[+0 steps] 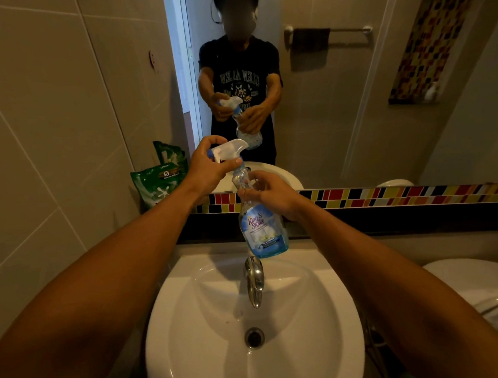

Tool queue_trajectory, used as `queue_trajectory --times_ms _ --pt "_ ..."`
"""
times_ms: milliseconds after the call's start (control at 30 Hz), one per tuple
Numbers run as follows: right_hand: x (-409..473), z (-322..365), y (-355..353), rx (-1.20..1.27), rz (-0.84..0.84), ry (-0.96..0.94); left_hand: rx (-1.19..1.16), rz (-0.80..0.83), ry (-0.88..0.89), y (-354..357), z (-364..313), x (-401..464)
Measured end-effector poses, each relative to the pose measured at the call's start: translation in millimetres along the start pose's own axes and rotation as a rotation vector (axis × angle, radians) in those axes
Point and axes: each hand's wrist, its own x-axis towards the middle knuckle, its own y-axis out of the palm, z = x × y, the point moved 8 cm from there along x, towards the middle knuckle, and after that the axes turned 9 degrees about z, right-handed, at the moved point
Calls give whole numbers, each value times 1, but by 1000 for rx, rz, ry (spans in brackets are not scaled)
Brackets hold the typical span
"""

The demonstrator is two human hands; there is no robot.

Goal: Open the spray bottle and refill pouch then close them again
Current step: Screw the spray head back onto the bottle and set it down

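Both forearms reach over the white sink (175, 329). At far left, a green refill pouch (159, 181) leans against the wall, untouched. Left hand (210, 165) is clamped on the trigger head (229, 149); right hand (267, 194) is wrapped round the neck of the spray bottle (263, 231), held nearly upright above the tap (254, 281). Unscrewing probably turns about that upright axis, directly beneath the left grip.

Both forearms are bare from the bottom of the frame up to the left hand (210, 165) and the right hand (267, 192), with no sleeve, watch or ring visible on them. In the mirror (353, 91) the person wears a dark short-sleeved T-shirt (240, 70) with pale lettering and a graphic across the chest, reversed by the reflection. A dark band crosses the top of the head, with thin cords hanging down beside it.
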Motion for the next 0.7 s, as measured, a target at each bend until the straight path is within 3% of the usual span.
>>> queue_trajectory --times_ms 167,367,533,700 --pt "4 -2 0 16 -2 -7 22 48 -35 -1 4 6" --pt "9 2 2 7 16 -8 -60 -44 31 -3 9 9" --pt "11 -2 -1 1 10 -7 -77 43 -43 -1 17 13" --pt "13 0 2 -6 18 -22 -50 -26 3 -3 17 14"
